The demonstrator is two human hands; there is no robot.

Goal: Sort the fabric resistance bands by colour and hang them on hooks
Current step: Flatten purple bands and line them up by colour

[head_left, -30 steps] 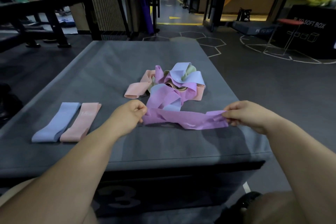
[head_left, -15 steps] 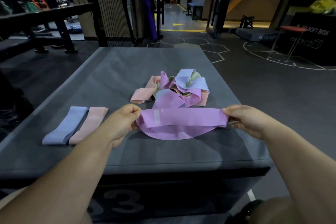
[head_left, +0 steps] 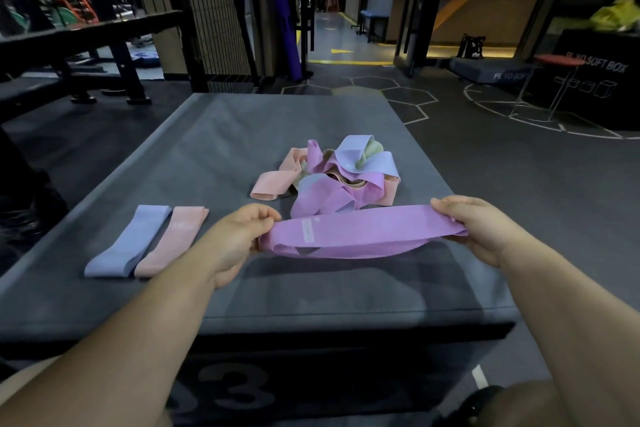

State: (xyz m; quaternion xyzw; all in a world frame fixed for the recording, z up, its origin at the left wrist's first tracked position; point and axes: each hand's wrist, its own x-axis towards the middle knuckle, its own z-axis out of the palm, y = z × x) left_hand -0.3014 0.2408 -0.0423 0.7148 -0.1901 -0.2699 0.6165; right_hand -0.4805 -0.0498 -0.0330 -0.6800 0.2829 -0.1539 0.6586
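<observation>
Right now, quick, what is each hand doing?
Left hand: pinching one end of the purple band.
Right hand: gripping the band's other end.

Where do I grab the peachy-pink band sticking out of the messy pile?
Pinch the free looped end of the peach band, coming from the left. That end lies flat on the grey plyo box, clear of the pile, while its far end is tucked under the tangle. The left hand and right hand hold the purple band.

Hands: left hand (head_left: 242, 239) and right hand (head_left: 478, 225), both bare.
Forearms (head_left: 145, 333): bare along their whole visible length.
</observation>
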